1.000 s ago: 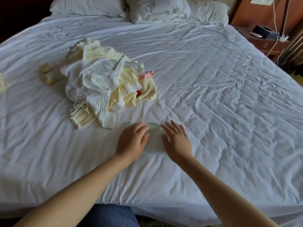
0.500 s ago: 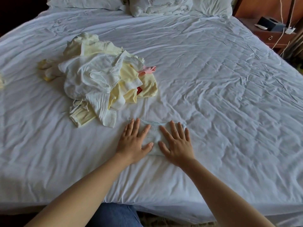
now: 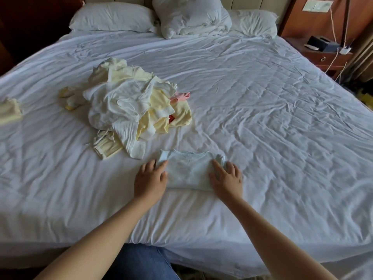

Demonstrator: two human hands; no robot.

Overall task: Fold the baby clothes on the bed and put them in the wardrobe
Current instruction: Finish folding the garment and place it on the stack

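1. Low in the centre of the frame, the pale blue baby garment [image 3: 187, 172] lay folded flat on the bed [image 3: 262, 118], near its front edge.
2. Half a second earlier my palms had sat side by side over its middle. Now they had slid apart to its two ends, uncovering the cloth between them.
3. My left hand [image 3: 150, 178] rested flat on the left end, fingers straight, gripping nothing. My right hand [image 3: 227, 177] lay the same way on the right end.
4. I read that as a smoothing stroke, so this piece looked finished and ready to set aside.
5. Just above and left of it, the pile of white and yellow clothes [image 3: 131, 110] lay unfolded, so I judged most of the work remained.
6. No wardrobe was in view. At the upper right, the nightstand [image 3: 327, 57] had its drawer closed, contents hidden, and I could not tell what the dark box [image 3: 321, 43] on top held.
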